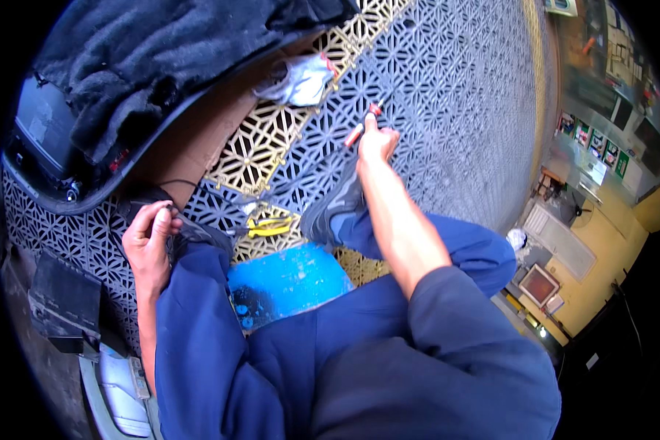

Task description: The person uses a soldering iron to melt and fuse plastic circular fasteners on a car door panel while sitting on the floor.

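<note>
Red screwdriver (354, 135) near gold tile edge (290, 143)

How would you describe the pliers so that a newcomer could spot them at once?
Find the scuffed blue surface just below the picture's middle. Slightly beyond its far edge, on the lattice floor, lie the pliers. Their bright yellow-and-black colouring sets them apart from the red tool at the right hand.

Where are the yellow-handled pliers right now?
In the head view, the pliers lie left of centre on the patterned floor, just beyond the blue surface, between the left shoe and right shoe.
</note>
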`<state>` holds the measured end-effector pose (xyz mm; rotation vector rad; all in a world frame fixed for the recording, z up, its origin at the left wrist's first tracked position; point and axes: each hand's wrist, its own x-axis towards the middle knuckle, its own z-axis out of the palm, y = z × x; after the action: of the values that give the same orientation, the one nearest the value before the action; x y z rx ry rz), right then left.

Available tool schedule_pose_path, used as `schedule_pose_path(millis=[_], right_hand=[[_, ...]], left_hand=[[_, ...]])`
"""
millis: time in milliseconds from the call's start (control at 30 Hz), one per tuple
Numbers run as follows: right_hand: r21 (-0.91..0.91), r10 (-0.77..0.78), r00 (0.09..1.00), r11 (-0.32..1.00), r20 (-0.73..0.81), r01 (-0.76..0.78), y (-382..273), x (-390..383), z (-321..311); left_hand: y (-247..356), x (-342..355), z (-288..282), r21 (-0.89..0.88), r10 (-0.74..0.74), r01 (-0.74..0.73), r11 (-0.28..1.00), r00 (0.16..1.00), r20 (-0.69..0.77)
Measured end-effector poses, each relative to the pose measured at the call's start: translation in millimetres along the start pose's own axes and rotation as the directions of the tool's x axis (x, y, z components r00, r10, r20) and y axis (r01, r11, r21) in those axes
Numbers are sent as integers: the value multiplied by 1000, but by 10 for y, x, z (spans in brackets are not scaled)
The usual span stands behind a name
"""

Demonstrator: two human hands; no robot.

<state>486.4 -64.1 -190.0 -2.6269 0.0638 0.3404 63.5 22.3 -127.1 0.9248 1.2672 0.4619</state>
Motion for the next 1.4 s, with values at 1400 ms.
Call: schedule_pose_path(millis=[1400], right_hand=[[95,-435,449,792,781,603,-670,-1827,-129]], left_hand=[[555,1534,-117,683,640,-616,393,717,278]])
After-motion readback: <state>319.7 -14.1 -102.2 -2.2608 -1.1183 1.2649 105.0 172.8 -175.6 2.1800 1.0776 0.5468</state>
